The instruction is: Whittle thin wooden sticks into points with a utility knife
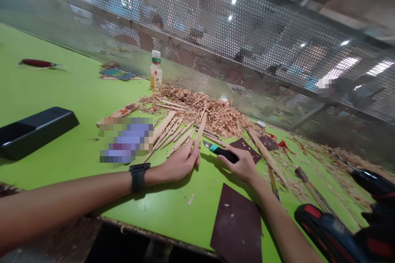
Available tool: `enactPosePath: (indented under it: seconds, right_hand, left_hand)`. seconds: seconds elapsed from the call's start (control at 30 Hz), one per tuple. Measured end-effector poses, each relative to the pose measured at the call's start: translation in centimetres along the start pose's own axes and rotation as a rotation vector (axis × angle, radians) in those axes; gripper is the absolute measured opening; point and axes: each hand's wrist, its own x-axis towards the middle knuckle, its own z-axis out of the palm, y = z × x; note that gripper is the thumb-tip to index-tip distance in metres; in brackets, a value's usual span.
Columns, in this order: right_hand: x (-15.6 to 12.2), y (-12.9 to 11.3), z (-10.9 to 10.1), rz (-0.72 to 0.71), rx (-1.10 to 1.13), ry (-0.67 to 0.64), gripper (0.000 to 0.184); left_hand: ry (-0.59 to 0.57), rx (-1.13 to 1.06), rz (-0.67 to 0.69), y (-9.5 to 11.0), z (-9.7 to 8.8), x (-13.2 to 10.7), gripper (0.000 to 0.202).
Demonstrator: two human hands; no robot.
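My left hand, with a black watch on the wrist, reaches across the green table and pinches the near end of a long carved wooden stick. More whittled sticks lie fanned out just to its left. My right hand is closed round the black handle of a utility knife, whose blade points left toward the stick. Behind both hands is a heap of wood shavings.
A brown sandpaper sheet lies at the table's near edge, with smaller pieces by the knife. A black case sits at left, a bottle at the back by the perforated metal screen, and a red-black power tool at right.
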Motion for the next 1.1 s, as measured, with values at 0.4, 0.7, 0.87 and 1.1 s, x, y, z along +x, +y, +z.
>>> enactPosePath:
  seconds: [0.4, 0.7, 0.87, 1.1]
  right_hand:
    - [0.08, 0.25, -0.10, -0.058, 0.015, 0.045, 0.038]
    - [-0.09, -0.53, 0.10, -0.035, -0.008, 0.056, 0.040]
    - [0.03, -0.59, 0.24, -0.017, -0.002, 0.017, 0.042]
    - [0.05, -0.33, -0.54, 0.012, -0.075, 0.016, 0.048]
  left_hand:
    - [-0.101, -0.077, -0.108, -0.14, 0.08, 0.46, 0.040]
    - [-0.104, -0.038, -0.087, -0.39, -0.36, 0.48, 0.023]
    - [0.009, 0.003, -0.023, -0.40, -0.23, 0.54, 0.027]
    - [0.032, -0.065, -0.045, -0.97, -0.31, 0.64, 0.041]
